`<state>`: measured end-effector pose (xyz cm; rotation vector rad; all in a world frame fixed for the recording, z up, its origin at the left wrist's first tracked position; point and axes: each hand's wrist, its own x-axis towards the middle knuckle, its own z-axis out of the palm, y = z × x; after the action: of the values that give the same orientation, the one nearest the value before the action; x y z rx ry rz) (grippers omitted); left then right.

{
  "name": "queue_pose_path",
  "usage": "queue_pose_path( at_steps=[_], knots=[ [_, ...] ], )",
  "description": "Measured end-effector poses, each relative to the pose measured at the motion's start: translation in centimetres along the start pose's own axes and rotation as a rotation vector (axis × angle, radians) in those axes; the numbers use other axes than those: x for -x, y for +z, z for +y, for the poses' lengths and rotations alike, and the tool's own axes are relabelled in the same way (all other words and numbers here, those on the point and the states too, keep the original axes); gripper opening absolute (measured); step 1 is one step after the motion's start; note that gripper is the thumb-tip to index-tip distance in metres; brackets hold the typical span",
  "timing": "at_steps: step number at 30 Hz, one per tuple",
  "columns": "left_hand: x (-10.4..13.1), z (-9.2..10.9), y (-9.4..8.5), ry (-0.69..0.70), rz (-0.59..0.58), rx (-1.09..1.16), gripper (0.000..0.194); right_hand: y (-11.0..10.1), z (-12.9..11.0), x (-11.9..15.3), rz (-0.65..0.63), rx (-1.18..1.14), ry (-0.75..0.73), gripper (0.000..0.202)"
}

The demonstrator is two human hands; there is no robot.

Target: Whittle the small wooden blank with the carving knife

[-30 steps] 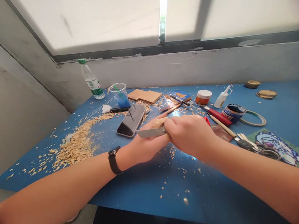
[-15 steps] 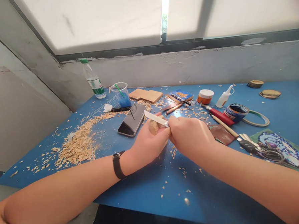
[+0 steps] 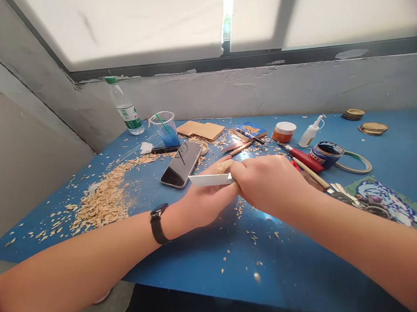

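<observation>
My left hand [image 3: 200, 203], a black watch on its wrist, is closed around a small piece of wood [image 3: 224, 167]; most of the wood is hidden by the fingers and the blade. A carving knife [image 3: 209, 179] is gripped in my right hand [image 3: 265, 176], its pale blade pointing left across the left palm, in front of the wood. The left thumb lies close to the base of the blade. The knife's handle is covered by my right fingers. Just beyond my left hand a dark phone [image 3: 182, 164] lies on the blue table [image 3: 200, 268].
Wood shavings [image 3: 102, 203] are heaped at left. Behind stand a water bottle [image 3: 125, 107], a plastic cup [image 3: 167, 130] and wooden boards [image 3: 202, 130]. To the right are an orange jar [image 3: 284, 132], a glue bottle [image 3: 311, 132], a paint tin [image 3: 326, 154], a tape roll [image 3: 353, 161] and keys [image 3: 375, 209].
The knife blade has swung from slanting up-left over the wood to nearly level and nearer me. My right wrist has turned, and the view has shifted slightly.
</observation>
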<state>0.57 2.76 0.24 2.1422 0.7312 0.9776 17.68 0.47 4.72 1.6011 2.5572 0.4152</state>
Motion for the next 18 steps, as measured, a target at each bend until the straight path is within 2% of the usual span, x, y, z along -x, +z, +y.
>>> queue_pose_path(
  at_steps=[5, 10, 15, 18],
  knots=[
    [0.4, -0.3, 0.8, -0.142, 0.142, 0.097, 0.013, 0.4, -0.8, 0.2, -0.001, -0.092, 0.133, 0.014],
    [0.2, 0.3, 1.0, -0.194, 0.158, 0.197, 0.013, 0.3, -1.3, 0.3, -0.045, -0.149, 0.198, 0.014],
    [0.3, 0.9, 1.5, -0.259, 0.174, 0.3, 0.023, 0.4, -1.2, 0.4, -0.065, -0.179, 0.26, 0.016],
    [0.6, 0.5, 1.7, -0.324, 0.276, 0.364, 0.038, 0.5, -0.9, 0.4, -0.052, -0.176, 0.256, 0.014]
  ],
)
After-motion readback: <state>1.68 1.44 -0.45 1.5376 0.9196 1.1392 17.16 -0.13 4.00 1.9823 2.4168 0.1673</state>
